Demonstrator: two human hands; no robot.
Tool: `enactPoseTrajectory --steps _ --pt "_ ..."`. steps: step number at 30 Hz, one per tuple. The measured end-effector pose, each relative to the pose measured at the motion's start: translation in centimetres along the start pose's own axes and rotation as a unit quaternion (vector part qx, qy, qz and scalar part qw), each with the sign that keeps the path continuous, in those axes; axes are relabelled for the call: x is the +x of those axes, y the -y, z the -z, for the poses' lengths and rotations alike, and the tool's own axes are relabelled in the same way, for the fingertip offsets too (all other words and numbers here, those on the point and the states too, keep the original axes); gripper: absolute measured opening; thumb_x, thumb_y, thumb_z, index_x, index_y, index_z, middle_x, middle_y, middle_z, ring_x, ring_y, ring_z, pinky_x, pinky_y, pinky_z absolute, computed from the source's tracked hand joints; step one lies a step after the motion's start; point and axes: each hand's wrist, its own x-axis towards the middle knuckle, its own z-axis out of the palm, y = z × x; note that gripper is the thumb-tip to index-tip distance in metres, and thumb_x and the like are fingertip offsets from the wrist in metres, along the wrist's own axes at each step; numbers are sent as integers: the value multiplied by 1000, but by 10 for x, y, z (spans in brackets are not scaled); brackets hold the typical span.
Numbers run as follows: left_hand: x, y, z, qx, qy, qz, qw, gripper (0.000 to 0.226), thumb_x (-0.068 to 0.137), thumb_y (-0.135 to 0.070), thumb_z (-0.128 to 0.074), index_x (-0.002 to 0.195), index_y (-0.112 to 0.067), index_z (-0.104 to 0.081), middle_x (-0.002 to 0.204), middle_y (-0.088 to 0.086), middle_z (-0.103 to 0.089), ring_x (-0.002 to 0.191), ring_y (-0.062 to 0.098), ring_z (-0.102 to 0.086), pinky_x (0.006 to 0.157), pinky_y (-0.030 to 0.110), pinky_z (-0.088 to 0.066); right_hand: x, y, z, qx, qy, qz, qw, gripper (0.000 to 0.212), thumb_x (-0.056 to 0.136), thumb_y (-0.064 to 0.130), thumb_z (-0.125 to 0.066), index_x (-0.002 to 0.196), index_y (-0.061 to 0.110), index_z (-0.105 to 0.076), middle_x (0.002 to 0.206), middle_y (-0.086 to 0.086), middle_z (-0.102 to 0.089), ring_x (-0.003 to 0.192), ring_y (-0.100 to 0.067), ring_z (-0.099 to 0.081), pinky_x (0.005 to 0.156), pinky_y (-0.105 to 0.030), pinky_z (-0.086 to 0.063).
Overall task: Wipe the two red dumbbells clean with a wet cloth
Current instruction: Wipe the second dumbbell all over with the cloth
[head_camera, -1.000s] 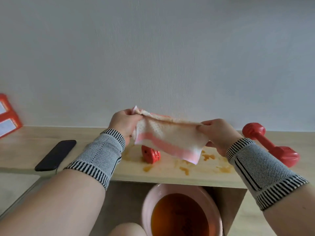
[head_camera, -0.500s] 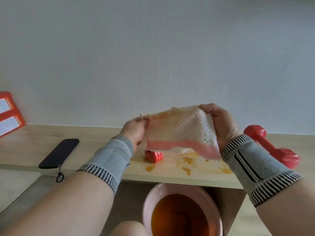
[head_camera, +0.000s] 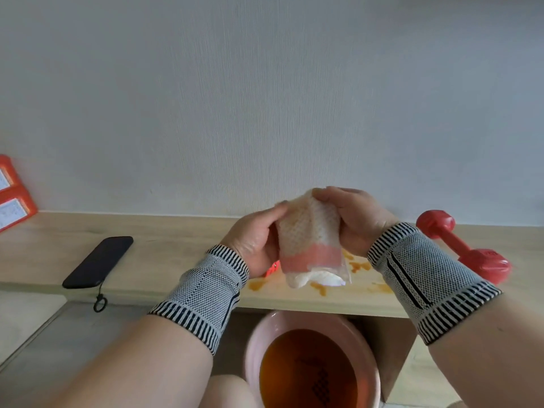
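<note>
Both hands are raised above the shelf (head_camera: 176, 254). Left hand (head_camera: 253, 242) and right hand (head_camera: 353, 219) grip the folded cloth (head_camera: 309, 240) between them, fingers curled round it.

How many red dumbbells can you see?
2: one whole dumbbell lies on the wooden shelf at the right; of the other only a red sliver peeks out behind the left hand and cloth.

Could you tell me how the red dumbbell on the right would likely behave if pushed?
The red dumbbell looks dense, so probably heavy for its size. Its rounded heads suggest it may roll on the smooth wooden shelf. It appears rigid, not fragile.
</note>
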Motion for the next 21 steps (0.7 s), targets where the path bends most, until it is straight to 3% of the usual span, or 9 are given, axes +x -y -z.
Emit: enactPoseTrajectory --steps 3,5,8,10,12,15,18,20,21 --pt "5 1 1 -3 -12 -12 1000 44 93 -33 -56 123 -1 -60 122 21 -63 113 34 -60 100 50 -45 3 -5 11 -133 -108 38 984 8 89 14 -67 88 7 -65 85 -11 -67 79 -24 -65 65 -35 -55" --pt "5 -3 1 -27 3 -12 1000 32 99 -30 -48 111 -5 -64 103 15 -68 97 28 -65 90 45 -51 5 -10 19 -171 -171 73 967 21 86 20 -71 102 11 -62 95 -4 -65 89 -22 -65 65 -33 -53" --pt "6 -7 -1 -41 25 4 999 35 101 -31 -44 105 -5 -66 93 14 -72 83 26 -71 77 40 -55 -2 -18 21 -113 -64 27 991 62 79 33 -74 133 15 -49 118 -2 -60 103 -18 -59 81 -37 -46" --pt "6 -7 -3 -29 17 14 999 40 98 -33 -47 116 -2 -65 108 18 -70 94 30 -70 81 42 -56 -8 -25 21 -97 7 -35 995 72 69 39 -74 130 7 -53 121 -8 -66 109 -24 -62 95 -47 -44" --pt "11 -7 -1 -17 -3 16 1000 43 96 -35 -51 121 -3 -63 115 18 -68 102 31 -67 89 45 -53 -9 -30 26 -44 24 -57 997 60 71 30 -75 120 -1 -58 114 -16 -70 107 -31 -67 95 -50 -50" --pt "13 -1 2 8 -10 7 1000 35 97 -36 -53 114 -8 -64 97 13 -69 86 25 -68 79 40 -57 -8 -30 37 17 -19 -58 998 46 77 18 -73 115 -4 -59 109 -24 -70 100 -39 -68 87 -54 -54" --pt "16 16 1 98 -42 -2 994 52 91 -27 -65 139 -17 -47 105 12 -68 87 26 -69 68 37 -57 -6 -34 44 21 -55 -69 996 40 81 19 -71 113 -1 -59 106 -25 -70 95 -41 -69 82 -57 -54" --pt "21 29 -1 225 -117 -45 966 68 83 -29 -74 142 -29 -42 116 12 -66 101 31 -67 77 42 -53 -7 -38 47 34 -71 -83 994 35 87 17 -66 116 -2 -58 109 -25 -68 96 -41 -68 80 -55 -55" --pt "24 34 -1 283 -165 -85 941 59 80 -33 -75 134 -29 -52 114 10 -67 100 33 -67 78 44 -52 -6 -40 50 47 -75 -85 992 35 89 15 -63 118 -3 -57 114 -27 -66 101 -42 -66 82 -55 -54"
